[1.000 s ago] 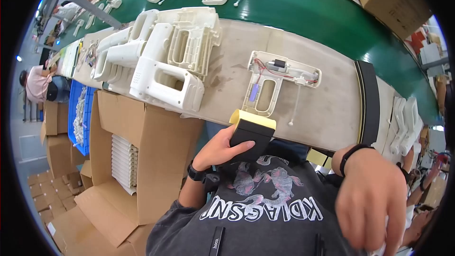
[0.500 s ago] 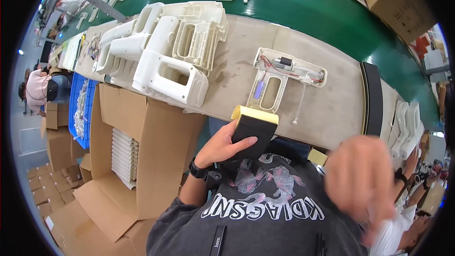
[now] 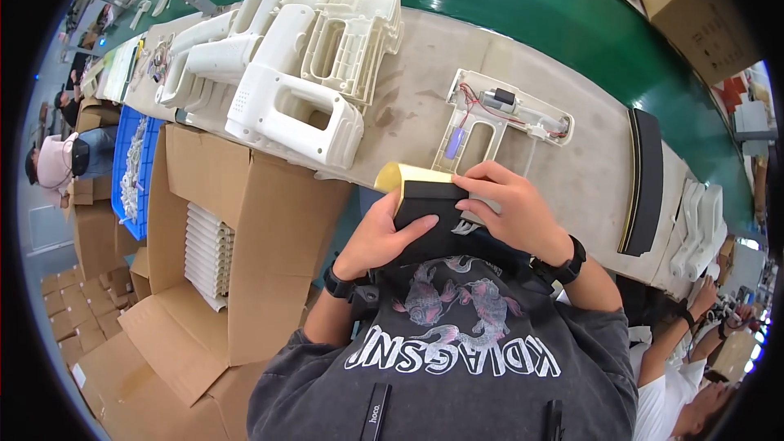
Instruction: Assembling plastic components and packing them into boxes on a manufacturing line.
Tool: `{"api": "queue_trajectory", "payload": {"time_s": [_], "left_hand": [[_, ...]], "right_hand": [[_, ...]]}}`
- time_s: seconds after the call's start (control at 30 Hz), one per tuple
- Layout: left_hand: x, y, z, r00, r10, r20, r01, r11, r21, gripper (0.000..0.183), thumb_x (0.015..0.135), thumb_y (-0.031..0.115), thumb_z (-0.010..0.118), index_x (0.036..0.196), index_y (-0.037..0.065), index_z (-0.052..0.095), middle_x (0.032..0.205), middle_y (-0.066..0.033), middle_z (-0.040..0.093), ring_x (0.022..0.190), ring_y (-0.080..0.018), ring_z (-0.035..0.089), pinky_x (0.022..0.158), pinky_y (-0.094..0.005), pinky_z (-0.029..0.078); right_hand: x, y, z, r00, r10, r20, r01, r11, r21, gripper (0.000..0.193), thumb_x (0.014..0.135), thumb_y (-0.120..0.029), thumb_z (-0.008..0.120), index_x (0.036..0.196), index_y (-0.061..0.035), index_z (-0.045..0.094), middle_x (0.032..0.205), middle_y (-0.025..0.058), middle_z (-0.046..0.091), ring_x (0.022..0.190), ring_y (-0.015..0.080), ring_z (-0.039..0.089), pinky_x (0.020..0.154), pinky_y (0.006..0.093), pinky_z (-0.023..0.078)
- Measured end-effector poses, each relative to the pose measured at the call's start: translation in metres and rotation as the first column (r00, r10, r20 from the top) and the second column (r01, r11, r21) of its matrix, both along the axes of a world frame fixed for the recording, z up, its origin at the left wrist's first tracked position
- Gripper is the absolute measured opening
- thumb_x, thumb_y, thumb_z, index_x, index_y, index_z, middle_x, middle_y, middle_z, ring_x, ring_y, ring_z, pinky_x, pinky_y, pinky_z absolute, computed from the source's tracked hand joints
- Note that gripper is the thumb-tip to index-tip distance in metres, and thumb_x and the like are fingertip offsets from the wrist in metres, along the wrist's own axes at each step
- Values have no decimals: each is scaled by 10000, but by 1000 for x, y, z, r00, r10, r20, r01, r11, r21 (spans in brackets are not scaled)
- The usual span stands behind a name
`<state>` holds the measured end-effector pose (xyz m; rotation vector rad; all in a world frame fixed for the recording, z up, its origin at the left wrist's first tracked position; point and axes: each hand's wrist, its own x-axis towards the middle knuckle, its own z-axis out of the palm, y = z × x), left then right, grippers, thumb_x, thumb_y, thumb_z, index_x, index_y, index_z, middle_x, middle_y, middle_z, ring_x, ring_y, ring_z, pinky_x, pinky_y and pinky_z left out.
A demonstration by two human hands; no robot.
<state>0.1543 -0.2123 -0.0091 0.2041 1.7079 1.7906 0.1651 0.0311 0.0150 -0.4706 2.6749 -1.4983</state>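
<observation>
My left hand (image 3: 380, 237) grips a stack of black foam strips with yellow backing (image 3: 429, 211), its thumb lying across the black face. At the upper right corner of the strips my right hand (image 3: 510, 208) pinches the edge between thumb and fingers. The yellow sheet curls up along the top. Just beyond, on the bench, lies an open white gun-shaped housing half (image 3: 487, 118) with a motor, red wires and a purple part inside. Its handle end is partly hidden behind my hands.
Several white housing shells (image 3: 298, 106) stand stacked on the bench (image 3: 433, 49) at left. A long black foam strip (image 3: 643, 184) lies at right. Behind runs a green conveyor (image 3: 523, 16). Below left are an open cardboard box (image 3: 204, 163) and a blue bin (image 3: 131, 171); a co-worker sits at right.
My right hand has come in from the lower right and taken hold of the foam strips' corner. The left hand keeps its grip. The whole view has shifted slightly.
</observation>
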Motion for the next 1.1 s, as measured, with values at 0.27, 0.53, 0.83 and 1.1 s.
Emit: {"api": "queue_trajectory", "payload": {"time_s": [0.27, 0.53, 0.83, 1.1], "left_hand": [[-3, -30, 8, 910, -375, -177, 356, 926, -128, 426, 943, 158, 717, 1304, -8, 566, 1166, -100, 688, 1067, -176, 642, 945, -339, 494], [5, -42, 8, 956, -291, 40, 291, 957, -4, 463, 950, 132, 705, 1362, -7, 546, 1252, -94, 675, 1157, -155, 609, 1008, -325, 473], [12, -40, 0, 976, -214, 33, 214, 977, -2, 455, 952, 107, 700, 1364, -11, 547, 1277, -86, 661, 1168, -145, 595, 1022, -319, 467], [2, -13, 26, 916, -299, -267, 295, 954, -57, 473, 944, 157, 696, 1348, -13, 520, 1193, -183, 679, 1095, -294, 673, 945, -371, 509]], "right_hand": [[-5, 9, 0, 859, 417, 297, -348, 901, -258, 273, 849, -63, 755, 1113, -7, 711, 1004, 103, 677, 886, 271, 660, 805, 359, 533], [-66, 29, -12, 885, 328, -331, -161, 882, 442, 335, 822, 18, 636, 1151, -42, 657, 1110, 105, 626, 1060, 313, 606, 921, 400, 508], [-78, 18, -20, 858, 452, -242, -247, 779, 577, 448, 748, 62, 608, 1179, -60, 639, 1204, 66, 580, 1174, 269, 541, 1007, 387, 473], [-30, 22, 27, 890, 338, 306, -268, 931, -249, 587, 873, -54, 740, 1418, -43, 522, 1329, 89, 604, 1201, 217, 588, 1038, 360, 477]]}}
